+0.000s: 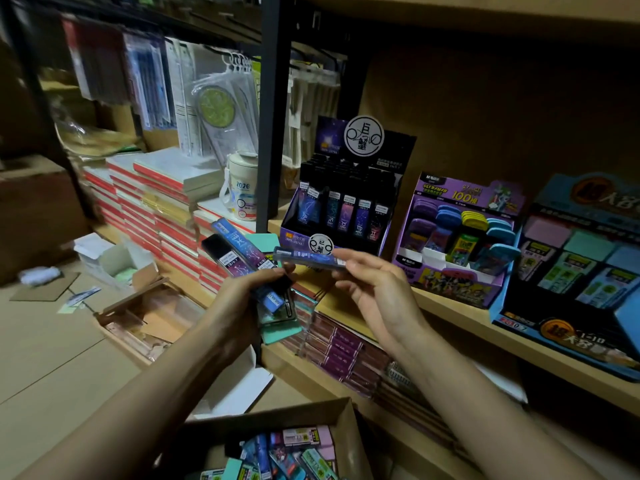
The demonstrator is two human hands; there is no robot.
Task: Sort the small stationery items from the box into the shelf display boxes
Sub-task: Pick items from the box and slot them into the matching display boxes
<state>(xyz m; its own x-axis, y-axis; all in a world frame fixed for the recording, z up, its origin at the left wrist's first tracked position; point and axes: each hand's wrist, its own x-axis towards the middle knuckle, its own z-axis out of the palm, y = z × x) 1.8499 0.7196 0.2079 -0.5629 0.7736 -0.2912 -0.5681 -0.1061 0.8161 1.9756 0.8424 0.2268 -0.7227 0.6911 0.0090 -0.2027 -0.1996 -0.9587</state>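
Observation:
My left hand (242, 299) grips a fanned bundle of slim lead cases (239, 254), blue, purple, black and teal. My right hand (367, 289) pinches one dark blue lead case (308, 258), held level just in front of the shelf edge. Behind it on the shelf stands the black zodiac display box (343, 199) with upright rows of similar cases. To its right sit a purple display box (460, 237) of oval cases and a blue display box (581, 268) of pastel cases. The cardboard box (277, 448) of mixed small items lies below my arms.
The wooden shelf (457, 313) runs along the right, with purple packs stacked on the level beneath. Left of a black upright post (273, 109) are stacks of red-edged notebooks (156, 206), a white mug and hanging packets. Open cartons lie on the floor at left.

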